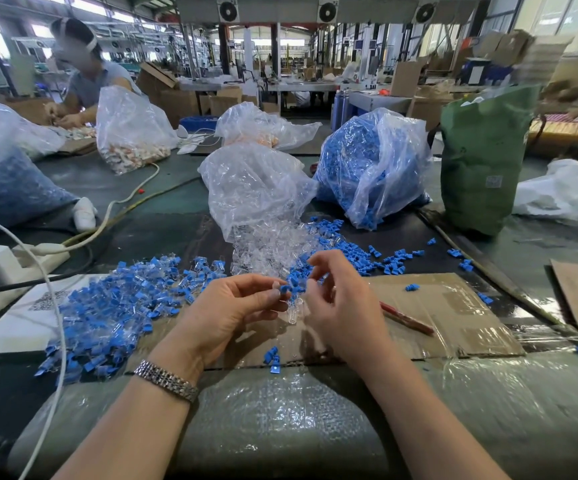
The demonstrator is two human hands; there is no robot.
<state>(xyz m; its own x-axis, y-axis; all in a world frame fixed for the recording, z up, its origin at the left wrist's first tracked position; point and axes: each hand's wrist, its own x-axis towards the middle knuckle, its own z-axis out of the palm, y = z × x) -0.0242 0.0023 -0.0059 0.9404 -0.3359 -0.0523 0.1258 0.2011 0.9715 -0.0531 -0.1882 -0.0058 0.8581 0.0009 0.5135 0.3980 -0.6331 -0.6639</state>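
Note:
My left hand (232, 311), with a metal watch band on its wrist, pinches a small clear plastic piece with a blue plastic clip (284, 289) at its fingertips. My right hand (341, 303) is close beside it with curled fingers, holding several blue clips and a clear tube (293, 315) that hangs below. Both hands hover over a taped cardboard sheet (453, 317). A heap of joined blue-and-clear parts (114, 306) lies to the left. Loose clear pieces (270, 247) spill from a clear bag (256, 188) straight ahead, with loose blue clips (360, 254) beside them.
A bag of blue clips (367, 168) and a green sack (481, 161) stand at the back right. A power strip (10, 261) and white cables lie at the left. A red pencil (407, 318) lies on the cardboard. Another person (86, 74) works at the far left.

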